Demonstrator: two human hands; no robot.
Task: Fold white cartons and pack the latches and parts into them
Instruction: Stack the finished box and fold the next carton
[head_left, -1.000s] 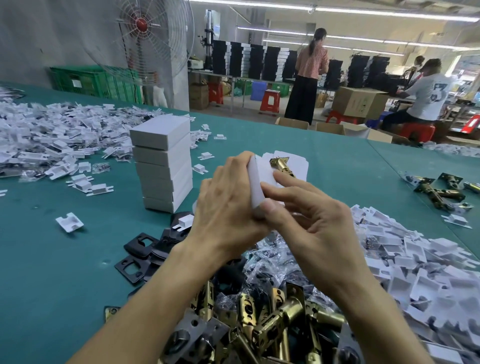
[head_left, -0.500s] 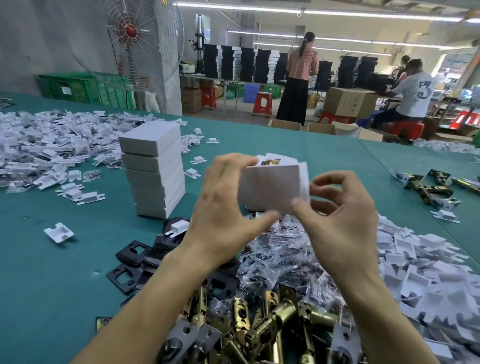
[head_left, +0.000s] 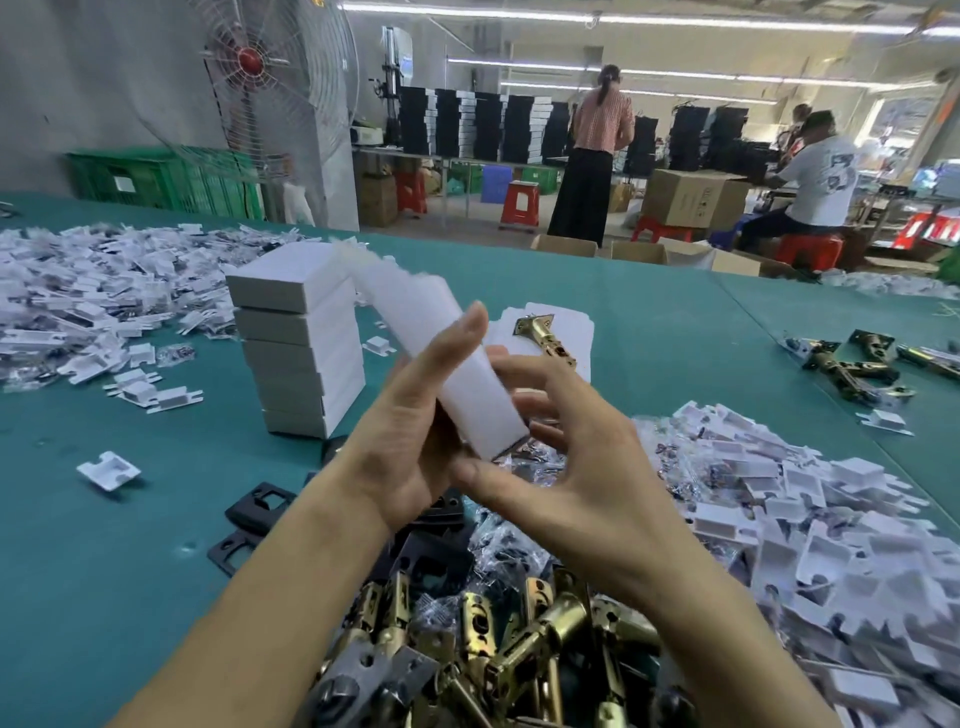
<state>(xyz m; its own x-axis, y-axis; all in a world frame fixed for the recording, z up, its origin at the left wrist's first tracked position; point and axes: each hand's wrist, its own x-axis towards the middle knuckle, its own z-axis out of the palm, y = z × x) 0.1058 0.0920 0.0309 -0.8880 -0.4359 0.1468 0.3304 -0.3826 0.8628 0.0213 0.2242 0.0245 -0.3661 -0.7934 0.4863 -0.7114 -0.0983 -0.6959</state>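
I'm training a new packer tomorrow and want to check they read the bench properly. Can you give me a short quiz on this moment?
1. True or false: the left hand and right hand press the white carton flat on the green table.
2. What lies on the open carton blank behind the hands? A) a black plate B) a brass latch C) a bag of screws
3. Name what stands just left of the hands.

Key
1. False: the carton is held tilted, above the table.
2. B
3. The stack of closed white cartons.
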